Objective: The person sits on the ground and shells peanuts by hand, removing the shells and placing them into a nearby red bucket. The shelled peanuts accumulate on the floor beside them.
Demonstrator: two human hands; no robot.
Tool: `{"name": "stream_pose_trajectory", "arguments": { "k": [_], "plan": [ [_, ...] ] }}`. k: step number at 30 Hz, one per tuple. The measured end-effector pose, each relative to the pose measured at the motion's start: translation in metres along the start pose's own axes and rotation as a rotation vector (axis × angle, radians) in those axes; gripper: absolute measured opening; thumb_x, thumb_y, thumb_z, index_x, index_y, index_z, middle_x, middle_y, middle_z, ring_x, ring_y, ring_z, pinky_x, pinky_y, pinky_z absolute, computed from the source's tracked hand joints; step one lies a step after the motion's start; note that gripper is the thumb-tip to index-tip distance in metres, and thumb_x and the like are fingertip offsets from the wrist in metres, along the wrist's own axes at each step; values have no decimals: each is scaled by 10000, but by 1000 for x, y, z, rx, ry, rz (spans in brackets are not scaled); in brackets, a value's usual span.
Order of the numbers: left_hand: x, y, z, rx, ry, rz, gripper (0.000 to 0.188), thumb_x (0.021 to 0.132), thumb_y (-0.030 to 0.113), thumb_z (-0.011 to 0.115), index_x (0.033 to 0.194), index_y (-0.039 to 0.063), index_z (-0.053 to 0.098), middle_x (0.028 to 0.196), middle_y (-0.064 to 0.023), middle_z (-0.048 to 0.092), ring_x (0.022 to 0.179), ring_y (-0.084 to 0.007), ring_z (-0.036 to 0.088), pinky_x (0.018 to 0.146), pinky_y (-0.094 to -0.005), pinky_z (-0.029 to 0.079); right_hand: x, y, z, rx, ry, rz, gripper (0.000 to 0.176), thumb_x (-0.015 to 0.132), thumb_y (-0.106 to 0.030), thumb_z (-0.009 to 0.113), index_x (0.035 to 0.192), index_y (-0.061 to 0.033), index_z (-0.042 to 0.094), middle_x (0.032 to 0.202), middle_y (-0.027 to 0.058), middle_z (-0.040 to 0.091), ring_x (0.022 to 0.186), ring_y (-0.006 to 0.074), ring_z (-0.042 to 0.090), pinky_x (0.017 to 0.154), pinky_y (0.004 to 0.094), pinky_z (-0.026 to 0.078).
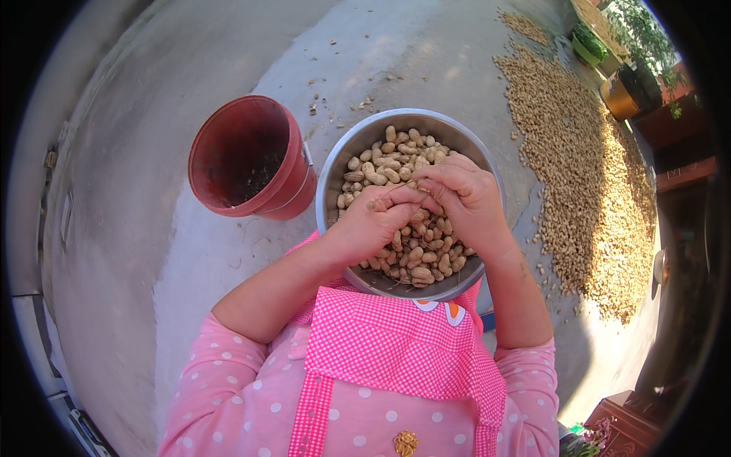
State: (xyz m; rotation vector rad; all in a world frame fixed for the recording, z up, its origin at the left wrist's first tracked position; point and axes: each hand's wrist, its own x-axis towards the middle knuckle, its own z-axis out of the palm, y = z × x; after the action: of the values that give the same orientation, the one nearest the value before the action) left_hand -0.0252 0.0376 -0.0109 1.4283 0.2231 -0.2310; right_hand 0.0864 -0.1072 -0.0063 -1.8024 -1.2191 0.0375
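A round metal basin [412,117] full of unshelled peanuts [422,257] rests at my lap. Over the peanuts, my left hand [380,220] and my right hand [460,191] meet, fingertips close together. Between them runs a thin dry stem [394,191], pinched by the thumb and forefinger of my right hand. A small roundish bit shows at the stem's left end, above my left hand. The fingers of my left hand are curled; what lies inside them is hidden. Just left of the basin stands a red plastic bucket [305,188] with a wire handle and dark debris at its bottom.
A long heap of peanuts [559,143] spreads over the concrete floor [217,57] at the right, partly sunlit. Scattered peanuts and bits of shell lie beyond the basin. Farther right are a green basin [588,48], a yellow-and-black container [625,94] and leafy plants [645,40].
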Motion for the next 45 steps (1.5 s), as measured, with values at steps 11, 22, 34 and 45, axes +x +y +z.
{"name": "stream_pose_trajectory", "arguments": {
  "k": [11,22,34,45],
  "plan": [
    [0,-30,-10,665,347,717,164,865,95,630,1011,26,659,947,-87,643,879,-220,572,794,-328,460,33,-19,-14,-76,478,-14,139,834,-30,635,963,-45,684,782,87,636,721,218,587,650,296,469],
    [-41,-49,-40,394,701,605,96,873,42,618,941,-7,664,851,-70,635,820,-177,551,738,-281,441,131,-32,59,-156,-92,-354,239,908,-211,552,1082,-48,578,940,154,654,898,347,614,758,423,493],
    [-32,-66,-48,61,700,568,159,959,81,541,1039,-26,628,969,-32,609,896,-91,578,821,-214,447,60,9,54,-358,-511,-235,115,812,-157,633,876,-70,673,884,87,636,946,274,565,864,432,444],
    [-32,-67,-49,20,720,566,133,930,93,579,984,-5,651,881,-38,588,836,-100,543,780,-226,430,50,5,59,-561,-495,-197,117,742,-131,683,854,-95,683,879,50,638,942,255,564,885,435,438]
  ]
}}
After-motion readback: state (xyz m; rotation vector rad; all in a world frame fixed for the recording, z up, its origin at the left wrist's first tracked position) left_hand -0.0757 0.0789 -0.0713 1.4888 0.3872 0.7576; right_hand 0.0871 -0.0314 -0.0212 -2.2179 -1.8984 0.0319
